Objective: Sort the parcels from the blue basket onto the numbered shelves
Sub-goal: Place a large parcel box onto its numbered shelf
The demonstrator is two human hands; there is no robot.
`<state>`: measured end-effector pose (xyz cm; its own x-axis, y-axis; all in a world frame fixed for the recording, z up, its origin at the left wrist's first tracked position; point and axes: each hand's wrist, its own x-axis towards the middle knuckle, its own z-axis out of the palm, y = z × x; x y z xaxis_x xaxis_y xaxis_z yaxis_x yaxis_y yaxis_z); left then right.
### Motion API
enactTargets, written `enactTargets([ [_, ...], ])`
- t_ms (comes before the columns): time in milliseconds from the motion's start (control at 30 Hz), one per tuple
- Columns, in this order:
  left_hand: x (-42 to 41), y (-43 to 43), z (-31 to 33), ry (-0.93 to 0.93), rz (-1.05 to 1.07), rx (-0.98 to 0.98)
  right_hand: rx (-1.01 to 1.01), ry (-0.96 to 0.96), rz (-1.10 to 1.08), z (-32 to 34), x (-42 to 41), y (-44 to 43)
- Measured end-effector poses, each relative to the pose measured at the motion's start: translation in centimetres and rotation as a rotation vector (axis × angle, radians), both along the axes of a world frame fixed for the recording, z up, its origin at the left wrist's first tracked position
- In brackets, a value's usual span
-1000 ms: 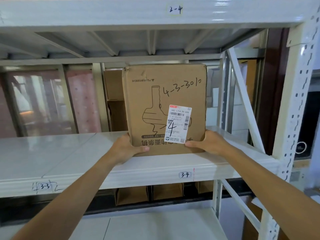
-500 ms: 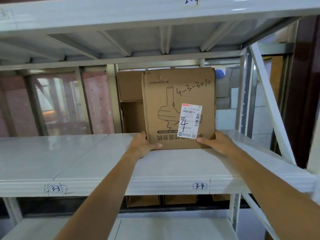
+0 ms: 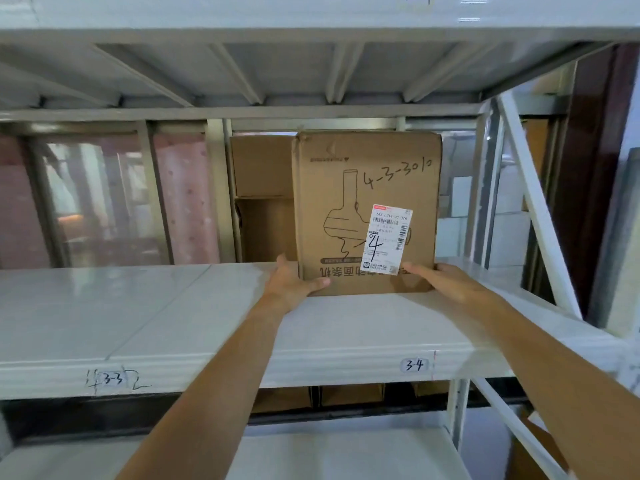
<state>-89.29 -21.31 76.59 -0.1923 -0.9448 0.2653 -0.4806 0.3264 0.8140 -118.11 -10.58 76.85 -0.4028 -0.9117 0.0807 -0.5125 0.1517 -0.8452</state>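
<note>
A brown cardboard parcel stands upright on the white shelf, above the label 3-4. It carries handwritten "4-3-3010" and a white shipping sticker with a black "4". My left hand grips its lower left corner, thumb across the front. My right hand holds its lower right corner, fingers flat on the front. The blue basket is out of view.
Behind the parcel, further back, are other cardboard boxes. A label 3-3 marks the shelf section to the left. The shelf above hangs low overhead. A diagonal brace and upright post stand at the right. More boxes sit on the level below.
Both hands have pushed the parcel from the shelf's front edge further back onto the shelf. My view has moved closer and slightly left.
</note>
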Motion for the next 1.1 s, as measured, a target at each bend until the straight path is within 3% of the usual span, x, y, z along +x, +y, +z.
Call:
enactTargets([
  [167,0.9,2.0,0.3,0.066,-0.009,-0.024,0.059,0.057,-0.072,0.6,2.3,3.0],
  [333,4.0,6.4,0.1,0.163,-0.018,-0.141,-0.151,0.200,-0.061,1.4,6.0,7.5],
  [467,6.9,11.2,0.0,0.088,0.001,-0.226,-0.260,0.379,0.066,2.2,10.0,12.0],
  [667,13.2,20.6,-3.0,-0.196,0.063,-0.335,-0.173,0.522,0.207,-1.0,17.4,17.4],
  [933,29.8,34.6,-13.3,-0.313,0.234,-0.079,-0.034,0.676,0.624,-10.7,33.2,24.5],
  [1100,40.5,41.2,-18.2,-0.361,0.387,0.048,0.021,0.698,0.758,-16.1,43.5,26.9],
])
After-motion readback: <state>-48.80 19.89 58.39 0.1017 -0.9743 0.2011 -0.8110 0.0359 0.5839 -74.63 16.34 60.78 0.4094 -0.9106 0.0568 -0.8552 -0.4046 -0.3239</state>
